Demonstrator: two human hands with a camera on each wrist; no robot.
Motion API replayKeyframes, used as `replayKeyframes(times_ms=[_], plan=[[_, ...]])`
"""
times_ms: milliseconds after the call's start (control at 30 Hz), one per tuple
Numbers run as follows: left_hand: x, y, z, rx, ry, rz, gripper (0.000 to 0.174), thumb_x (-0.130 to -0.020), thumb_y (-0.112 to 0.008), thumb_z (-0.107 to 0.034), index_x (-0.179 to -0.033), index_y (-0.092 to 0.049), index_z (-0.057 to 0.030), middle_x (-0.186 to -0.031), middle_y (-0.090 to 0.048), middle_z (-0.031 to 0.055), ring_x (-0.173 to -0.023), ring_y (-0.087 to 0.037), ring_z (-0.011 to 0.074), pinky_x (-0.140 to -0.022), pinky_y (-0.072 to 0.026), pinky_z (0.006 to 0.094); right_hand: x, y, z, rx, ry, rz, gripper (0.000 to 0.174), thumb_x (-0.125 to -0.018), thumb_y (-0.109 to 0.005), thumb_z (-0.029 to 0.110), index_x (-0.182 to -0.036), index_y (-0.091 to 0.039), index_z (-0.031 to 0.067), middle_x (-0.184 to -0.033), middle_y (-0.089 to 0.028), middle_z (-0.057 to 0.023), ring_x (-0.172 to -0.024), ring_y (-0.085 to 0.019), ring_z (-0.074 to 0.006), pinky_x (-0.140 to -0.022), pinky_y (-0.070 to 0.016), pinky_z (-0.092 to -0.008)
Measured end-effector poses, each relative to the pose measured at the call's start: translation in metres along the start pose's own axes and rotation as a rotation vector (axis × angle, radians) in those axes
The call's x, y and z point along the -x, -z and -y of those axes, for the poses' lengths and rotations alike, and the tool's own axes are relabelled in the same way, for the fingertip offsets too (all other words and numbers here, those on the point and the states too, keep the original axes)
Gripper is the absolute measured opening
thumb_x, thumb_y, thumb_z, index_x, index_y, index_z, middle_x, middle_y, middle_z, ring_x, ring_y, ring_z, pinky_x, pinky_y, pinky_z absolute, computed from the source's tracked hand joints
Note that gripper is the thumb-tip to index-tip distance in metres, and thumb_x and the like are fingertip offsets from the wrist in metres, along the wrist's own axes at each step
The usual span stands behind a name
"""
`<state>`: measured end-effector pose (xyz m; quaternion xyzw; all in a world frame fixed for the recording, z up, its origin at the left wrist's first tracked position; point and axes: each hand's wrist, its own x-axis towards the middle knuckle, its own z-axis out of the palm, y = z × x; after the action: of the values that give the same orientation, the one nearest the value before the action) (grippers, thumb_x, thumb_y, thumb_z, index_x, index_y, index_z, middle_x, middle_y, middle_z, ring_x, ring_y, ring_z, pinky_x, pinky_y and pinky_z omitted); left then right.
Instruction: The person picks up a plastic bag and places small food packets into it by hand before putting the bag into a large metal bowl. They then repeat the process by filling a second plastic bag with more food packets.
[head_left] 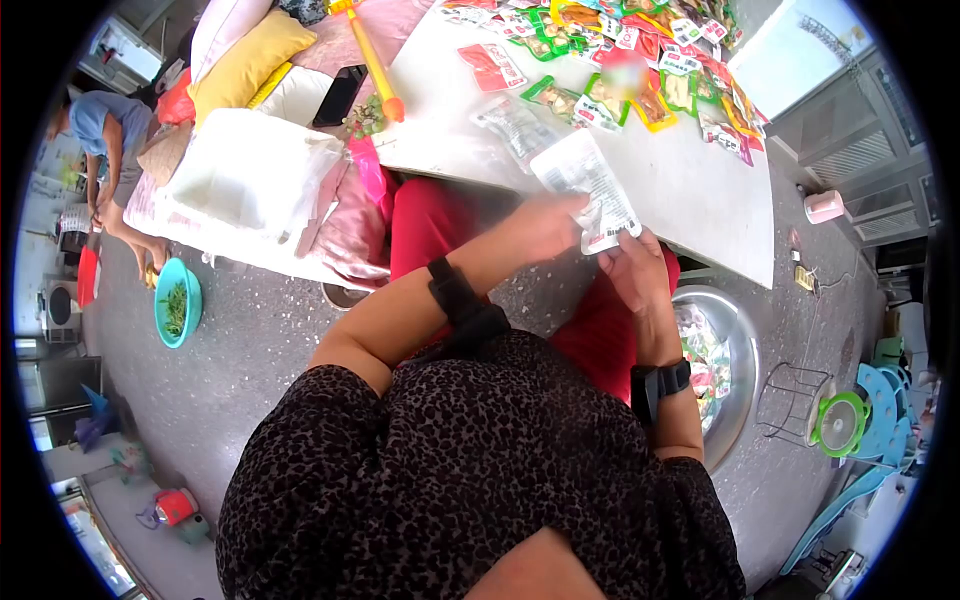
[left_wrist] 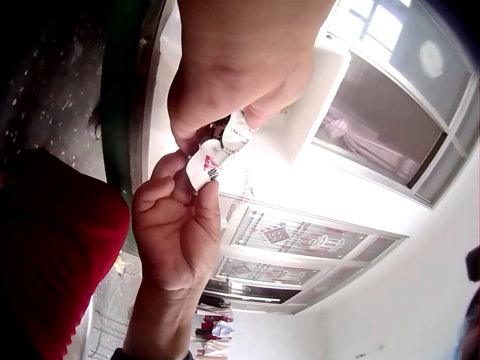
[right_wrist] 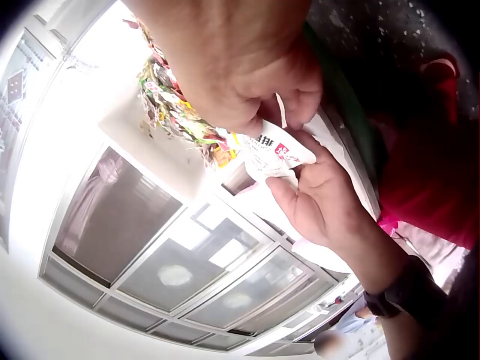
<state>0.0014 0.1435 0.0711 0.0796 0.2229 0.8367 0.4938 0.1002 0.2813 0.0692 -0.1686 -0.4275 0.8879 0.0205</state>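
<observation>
Left hand and right hand are pinching a flat white printed plastic pouch near-end, risking dropping it onto speckled grey floor if either's slipping.

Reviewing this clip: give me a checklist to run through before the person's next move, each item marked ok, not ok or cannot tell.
1. Pouch secured: ok; left hand and right hand both grip it.
2. A hand free: not ok; both are occupied.
3. Pouch seal intact: cannot tell; fingers cover part of the edge.
4. Packets clear of the hands: ok; they lie farther back on the table.
5. Basin within reach: probably ok; it stands close on the right.
</observation>
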Motion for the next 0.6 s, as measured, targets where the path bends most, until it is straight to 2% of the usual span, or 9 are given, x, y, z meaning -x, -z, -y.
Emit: replayKeyframes(times_ms=[133, 167, 233, 267, 300, 367, 433, 500, 600], plan=[[-0.005, 0.004, 0.002, -0.002, -0.051, -0.047, 0.033, -0.080, -0.044, -0.009, -0.111, -0.039, 0.0019, -0.106, -0.049, 0.0137, -0.096, -0.049, 0.0257, -0.083, -0.0383, 0.0387, 0.001, -0.010, 0.001, -0.031, 0.027, -0.006, 0.023, -0.080, -0.045, 0.009, -0.103, -0.044, 0.0049, -0.098, -0.052, -0.0064, -0.086, -0.052, -0.0180, -0.071, -0.0428, -0.0311], [-0.004, 0.007, 0.003, -0.010, -0.056, -0.063, 0.034, -0.079, -0.044, -0.008, -0.111, -0.039, 0.0022, -0.106, -0.049, 0.0139, -0.097, -0.049, 0.0257, -0.084, -0.0379, 0.0384, -0.001, -0.012, -0.001, -0.093, 0.056, 0.030, 0.027, -0.079, -0.044, 0.007, -0.106, -0.042, 0.0030, -0.103, -0.050, -0.0083, -0.091, -0.050, -0.0210, -0.076, -0.0415, -0.0343], [-0.008, 0.014, 0.006, -0.007, -0.053, -0.022, 0.034, -0.079, -0.044, -0.006, -0.111, -0.039, 0.0036, -0.107, -0.049, 0.0138, -0.097, -0.048, 0.0250, -0.084, -0.0375, 0.0378, -0.004, -0.013, -0.002, -0.109, 0.024, -0.015, 0.030, -0.080, -0.043, 0.007, -0.109, -0.039, 0.0017, -0.106, -0.047, -0.0103, -0.095, -0.048, -0.0239, -0.080, -0.0405, -0.0371], [-0.009, 0.014, 0.008, -0.005, -0.109, -0.018, 0.035, -0.079, -0.043, -0.005, -0.112, -0.038, 0.0037, -0.107, -0.048, 0.0138, -0.096, -0.049, 0.0247, -0.084, -0.0375, 0.0375, -0.007, -0.009, -0.005, -0.130, 0.027, -0.008, 0.031, -0.080, -0.043, 0.007, -0.111, -0.038, 0.0030, -0.109, -0.045, -0.0106, -0.097, -0.046, -0.0240, -0.082, -0.0396, -0.0375], [-0.011, 0.012, 0.011, -0.005, -0.165, -0.010, 0.035, -0.078, -0.043, -0.003, -0.112, -0.038, 0.0039, -0.107, -0.048, 0.0138, -0.096, -0.049, 0.0244, -0.084, -0.0376, 0.0373, -0.004, -0.018, -0.004, -0.104, 0.051, 0.013, 0.025, -0.081, -0.043, 0.011, -0.106, -0.040, 0.0068, -0.103, -0.048, -0.0067, -0.092, -0.048, -0.0186, -0.076, -0.0413, -0.0319], [-0.010, 0.009, 0.009, -0.019, -0.252, 0.078, 0.036, -0.078, -0.043, -0.001, -0.113, -0.037, 0.0024, -0.106, -0.049, 0.0132, -0.095, -0.049, 0.0233, -0.083, -0.0382, 0.0365, -0.007, -0.017, -0.007, -0.097, 0.047, 0.027, 0.025, -0.082, -0.044, 0.013, -0.107, -0.040, 0.0087, -0.102, -0.049, -0.0034, -0.089, -0.049, -0.0156, -0.073, -0.0409, -0.0286], [-0.007, 0.004, 0.007, -0.117, -0.267, 0.020, 0.036, -0.078, -0.043, 0.000, -0.113, -0.038, 0.0002, -0.107, -0.048, 0.0122, -0.096, -0.048, 0.0223, -0.084, -0.0378, 0.0360, -0.011, -0.006, -0.011, -0.103, 0.004, 0.034, 0.024, -0.082, -0.046, 0.016, -0.105, -0.042, 0.0116, -0.100, -0.050, -0.0012, -0.086, -0.049, -0.0134, -0.065, -0.0418, -0.0249], [-0.001, -0.002, 0.002, -0.124, -0.234, 0.006, 0.036, -0.078, -0.043, 0.000, -0.114, -0.037, -0.0009, -0.108, -0.047, 0.0112, -0.097, -0.047, 0.0217, -0.084, -0.0375, 0.0357, -0.012, -0.007, -0.012, -0.118, -0.018, 0.058, 0.024, -0.081, -0.047, 0.018, -0.103, -0.042, 0.0107, -0.101, -0.050, -0.0012, -0.086, -0.049, -0.0118, -0.063, -0.0425, -0.0236], [-0.005, 0.000, 0.005, -0.055, -0.205, -0.036, 0.038, -0.079, -0.041, 0.001, -0.116, -0.034, -0.0018, -0.109, -0.046, 0.0106, -0.100, -0.046, 0.0222, -0.086, -0.0364, 0.0338, -0.022, 0.002, -0.017, -0.242, -0.081, 0.128, 0.030, -0.080, -0.049, 0.014, -0.108, -0.042, 0.0104, -0.100, -0.051, -0.0015, -0.082, -0.051, -0.0130, -0.062, -0.0437, -0.0239]])
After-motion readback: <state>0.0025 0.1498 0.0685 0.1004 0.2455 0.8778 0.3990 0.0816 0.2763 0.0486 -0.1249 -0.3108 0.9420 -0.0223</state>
